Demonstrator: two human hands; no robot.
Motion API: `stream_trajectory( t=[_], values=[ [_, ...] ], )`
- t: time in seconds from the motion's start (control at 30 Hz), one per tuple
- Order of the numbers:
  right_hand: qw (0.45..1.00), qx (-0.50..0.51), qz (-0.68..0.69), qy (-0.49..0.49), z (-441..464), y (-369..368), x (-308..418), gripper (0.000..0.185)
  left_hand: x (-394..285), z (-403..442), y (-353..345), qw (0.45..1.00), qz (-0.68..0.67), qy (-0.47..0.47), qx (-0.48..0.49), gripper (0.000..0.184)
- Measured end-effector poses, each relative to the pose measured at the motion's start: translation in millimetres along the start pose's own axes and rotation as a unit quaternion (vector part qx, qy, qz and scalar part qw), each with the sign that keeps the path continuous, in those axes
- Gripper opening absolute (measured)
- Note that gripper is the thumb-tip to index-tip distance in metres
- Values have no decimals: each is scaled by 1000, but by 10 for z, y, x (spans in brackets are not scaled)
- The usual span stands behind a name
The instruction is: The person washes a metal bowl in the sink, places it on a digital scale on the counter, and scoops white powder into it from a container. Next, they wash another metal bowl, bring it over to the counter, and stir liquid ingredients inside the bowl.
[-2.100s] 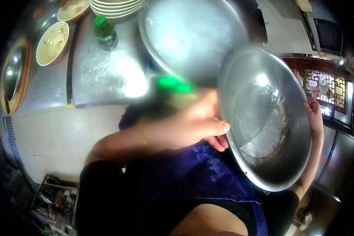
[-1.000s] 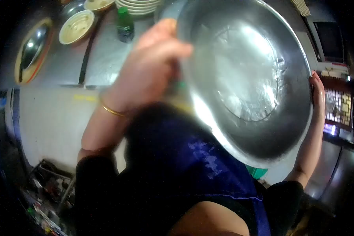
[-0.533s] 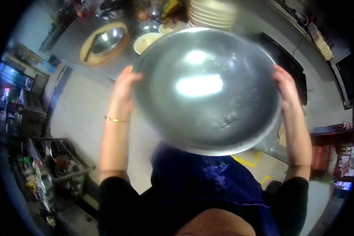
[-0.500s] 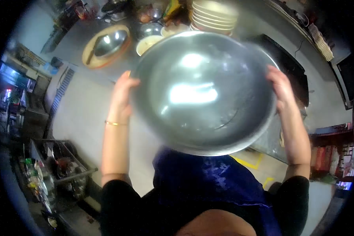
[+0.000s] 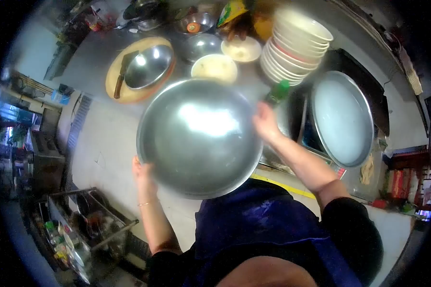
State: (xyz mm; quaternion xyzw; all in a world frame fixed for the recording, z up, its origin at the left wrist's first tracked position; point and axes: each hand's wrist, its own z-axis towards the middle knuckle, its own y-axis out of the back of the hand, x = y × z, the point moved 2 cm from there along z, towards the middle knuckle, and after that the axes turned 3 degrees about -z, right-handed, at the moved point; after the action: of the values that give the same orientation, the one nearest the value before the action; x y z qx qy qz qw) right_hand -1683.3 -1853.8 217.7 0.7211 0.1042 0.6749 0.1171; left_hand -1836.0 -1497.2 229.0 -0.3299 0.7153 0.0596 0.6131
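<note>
A large, shiny metal basin (image 5: 196, 167) is held in the air in front of my apron, its hollow inside facing me. My left hand (image 5: 142, 176) is closed on its lower left rim, with the fingers partly behind the metal. On the right side of the rim, my right hand (image 5: 266, 123) grips the basin, slightly blurred. Just above that hand stands a green-capped bottle (image 5: 277, 93). Beyond the top rim are a pale bowl (image 5: 214, 68) with light contents and a second such bowl (image 5: 242, 49) on the metal counter.
A round cutting board (image 5: 114, 76) carries a cleaver (image 5: 125, 69) and a metal bowl (image 5: 151, 67). Stacked white bowls (image 5: 292, 57) stand at the back right. Another basin (image 5: 342, 119) with whitish liquid sits on the right. A cart (image 5: 88, 215) with bottles is at lower left.
The basin has moved left and down between my hands. My left hand has dropped lower and my right hand has shifted left. The right-hand basin and the green-capped bottle now show.
</note>
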Motion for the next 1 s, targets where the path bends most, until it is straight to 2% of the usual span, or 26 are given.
stream_trajectory(
  t=[0.03,0.13,0.2,0.27,0.43,0.47,0.57,0.67,0.77,0.8,0.83,0.9,0.93,0.97,1.0],
  values=[
    [1000,-8,24,14,14,-163,-15,31,-39,41,58,1000,5,8,-16,30],
    [998,41,47,-22,160,-473,-324,30,235,325,540,1000,-21,18,4,28],
    [998,41,28,-41,209,-554,-351,31,341,454,679,999,1,28,-17,26],
    [997,45,18,-66,265,-570,-351,34,449,480,633,996,46,38,-62,23],
    [991,70,-16,-109,377,-554,-51,49,583,569,638,992,72,26,-95,18],
    [988,88,-13,-122,382,-529,28,60,574,554,582,990,85,26,-105,17],
    [991,81,-3,-105,355,-536,121,65,512,519,404,989,72,23,-128,15],
    [995,45,29,-89,247,-596,-74,69,609,540,434,975,137,4,-175,18],
    [994,101,34,-23,78,-603,-180,69,693,511,473,979,97,-7,-181,17],
    [990,97,82,-60,-9,-561,-175,59,730,524,511,977,146,-16,-157,17],
    [988,93,71,-99,8,-508,-104,55,706,536,532,971,195,-26,-134,17],
    [980,82,56,-175,88,-393,-65,47,694,573,540,969,204,-12,-136,17],
    [996,40,-33,-79,257,-361,-358,41,538,524,394,973,163,12,-163,18],
    [995,30,36,-93,458,-349,-524,40,460,545,274,975,119,34,-185,19],
    [987,14,53,-148,615,-358,-451,40,444,587,246,976,122,37,-177,19]
  ],
)
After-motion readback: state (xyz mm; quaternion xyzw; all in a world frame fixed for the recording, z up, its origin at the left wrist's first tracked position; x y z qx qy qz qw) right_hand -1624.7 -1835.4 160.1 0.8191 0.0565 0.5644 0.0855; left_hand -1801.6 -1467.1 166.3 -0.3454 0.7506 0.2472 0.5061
